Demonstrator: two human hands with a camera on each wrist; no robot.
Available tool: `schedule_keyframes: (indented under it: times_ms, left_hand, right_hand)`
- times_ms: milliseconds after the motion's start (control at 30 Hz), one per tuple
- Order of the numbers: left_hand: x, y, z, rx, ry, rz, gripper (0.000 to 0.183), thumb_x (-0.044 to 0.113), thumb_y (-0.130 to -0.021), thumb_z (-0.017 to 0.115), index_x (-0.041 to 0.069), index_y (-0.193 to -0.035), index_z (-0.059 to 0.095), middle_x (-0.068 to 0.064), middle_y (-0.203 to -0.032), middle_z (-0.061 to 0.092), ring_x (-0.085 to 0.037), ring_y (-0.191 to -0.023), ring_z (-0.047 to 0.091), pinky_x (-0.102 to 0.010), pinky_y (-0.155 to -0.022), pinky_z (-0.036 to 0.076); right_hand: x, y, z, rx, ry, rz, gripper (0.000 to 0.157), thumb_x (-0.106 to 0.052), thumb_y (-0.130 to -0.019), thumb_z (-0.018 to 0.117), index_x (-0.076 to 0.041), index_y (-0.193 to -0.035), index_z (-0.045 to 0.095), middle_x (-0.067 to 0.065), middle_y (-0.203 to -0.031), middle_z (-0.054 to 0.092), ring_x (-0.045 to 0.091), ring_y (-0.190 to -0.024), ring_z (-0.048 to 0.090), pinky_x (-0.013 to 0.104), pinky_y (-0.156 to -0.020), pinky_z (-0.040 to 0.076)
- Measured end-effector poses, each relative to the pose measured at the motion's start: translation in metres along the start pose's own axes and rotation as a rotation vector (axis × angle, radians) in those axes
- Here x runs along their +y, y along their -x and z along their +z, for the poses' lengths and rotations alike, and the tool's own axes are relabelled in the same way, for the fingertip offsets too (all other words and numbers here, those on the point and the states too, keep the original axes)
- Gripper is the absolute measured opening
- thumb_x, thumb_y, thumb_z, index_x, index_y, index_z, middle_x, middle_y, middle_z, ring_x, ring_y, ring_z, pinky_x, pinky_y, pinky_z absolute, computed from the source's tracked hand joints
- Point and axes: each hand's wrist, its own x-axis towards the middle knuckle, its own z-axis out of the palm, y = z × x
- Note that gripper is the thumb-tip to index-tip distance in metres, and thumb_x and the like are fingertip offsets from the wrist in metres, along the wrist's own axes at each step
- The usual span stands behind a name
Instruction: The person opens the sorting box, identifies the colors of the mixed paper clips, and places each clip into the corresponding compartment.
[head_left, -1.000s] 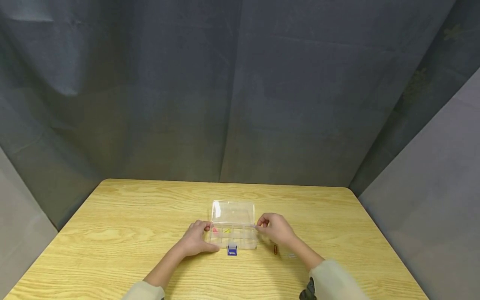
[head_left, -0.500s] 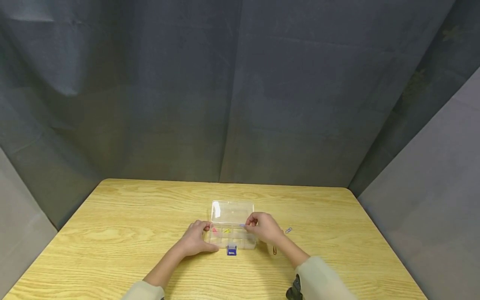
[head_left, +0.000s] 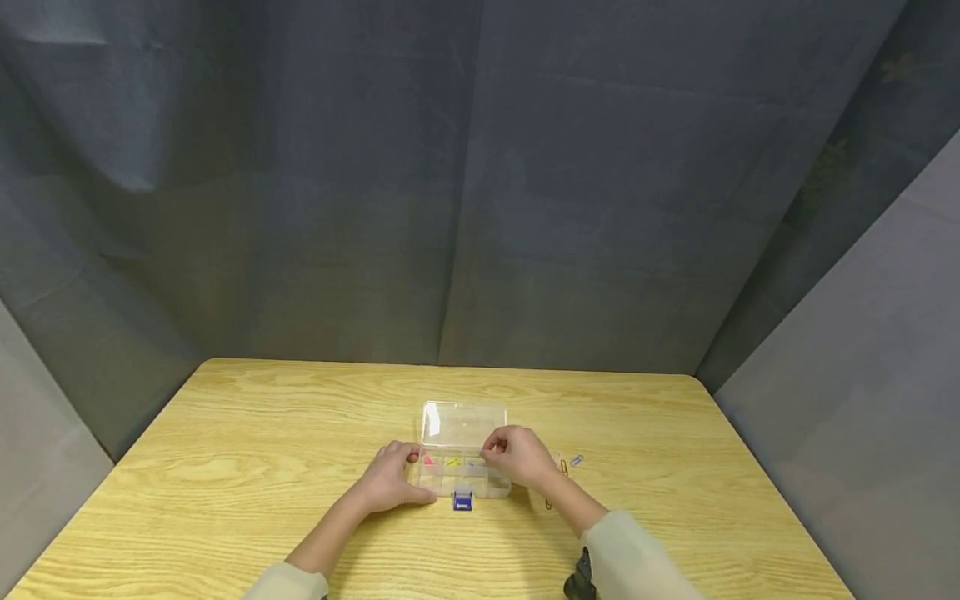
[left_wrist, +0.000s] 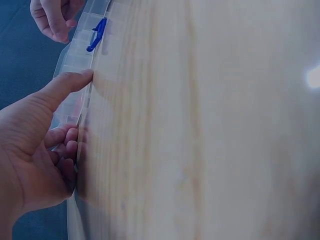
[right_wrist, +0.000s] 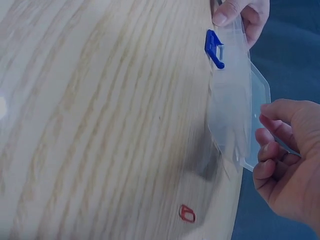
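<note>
A clear plastic compartment box (head_left: 498, 492) stands on the table with its lid (head_left: 465, 425) raised at the back and a blue latch (head_left: 462, 501) at the front. My left hand (head_left: 393, 482) holds its left end, thumb at the front edge and fingers round the side. Over the back right compartments is my right hand (head_left: 521, 457), fingers loosely curled, with nothing showing between thumb and index finger in the right wrist view. Small pink (head_left: 428, 460), yellow (head_left: 452, 461) and blue pieces (head_left: 472, 464) lie in separate back-row compartments.
Right of the box, partly behind my right forearm, lie several paper clips: a bluish paper clip (head_left: 577, 460), an orange paper clip (head_left: 564, 468) and a darker paper clip (head_left: 548, 504) nearer the front. A dark curtain (head_left: 450, 208) hangs behind the wooden table (head_left: 262, 433).
My right hand has moved left over the box, and the small blue piece it pinched now lies in the third back compartment. My left hand has stayed in place.
</note>
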Motion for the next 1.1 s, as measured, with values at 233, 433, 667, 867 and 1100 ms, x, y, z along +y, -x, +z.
schedule_keyframes:
  times_ms: [233,433,667,867,1100]
  left_hand:
    - [0.000,-0.001,0.000,0.001,-0.016,0.010,0.080,0.046,-0.059,0.077,0.003,-0.120,0.047,-0.004,-0.106,0.050,-0.020,-0.099,0.043,-0.039,-0.084,0.040]
    - [-0.001,-0.001,0.002,0.014,-0.014,0.003,0.078,0.045,-0.058,0.077,0.006,-0.119,0.048,-0.002,-0.105,0.050,-0.018,-0.099,0.043,-0.038,-0.084,0.040]
    - [-0.002,0.000,0.001,0.005,0.013,0.007,0.080,0.043,-0.059,0.077,0.003,-0.121,0.047,-0.003,-0.106,0.049,-0.019,-0.099,0.042,-0.040,-0.084,0.040]
    - [-0.005,0.000,0.002,-0.005,0.008,0.014,0.079,0.045,-0.059,0.076,0.003,-0.120,0.047,-0.003,-0.106,0.049,-0.019,-0.099,0.041,-0.039,-0.084,0.040]
    - [-0.004,-0.002,0.001,-0.001,0.009,0.015,0.080,0.045,-0.059,0.076,0.003,-0.120,0.047,-0.003,-0.106,0.049,-0.019,-0.099,0.041,-0.039,-0.084,0.039]
  right_hand:
    - [0.006,0.006,-0.016,0.036,-0.006,0.045,0.009,-0.024,-0.082,0.061,-0.016,-0.078,0.064,-0.003,-0.067,0.051,0.010,-0.057,0.042,0.023,-0.049,0.034]
    - [0.025,0.015,-0.030,0.053,-0.001,0.088,0.008,-0.023,-0.082,0.061,-0.016,-0.079,0.064,-0.002,-0.066,0.051,0.011,-0.051,0.040,0.023,-0.046,0.032]
    - [0.051,0.027,-0.043,0.079,0.006,0.133,0.008,-0.022,-0.082,0.061,-0.015,-0.081,0.064,-0.001,-0.066,0.051,0.011,-0.049,0.041,0.024,-0.046,0.034]
    - [0.068,0.038,-0.051,0.087,0.010,0.163,0.008,-0.020,-0.081,0.062,-0.013,-0.080,0.064,0.000,-0.064,0.051,0.011,-0.049,0.040,0.024,-0.045,0.034]
    - [0.087,0.046,-0.058,0.095,0.033,0.189,0.007,-0.018,-0.082,0.061,-0.012,-0.081,0.063,-0.001,-0.070,0.052,0.012,-0.060,0.043,0.023,-0.050,0.036]
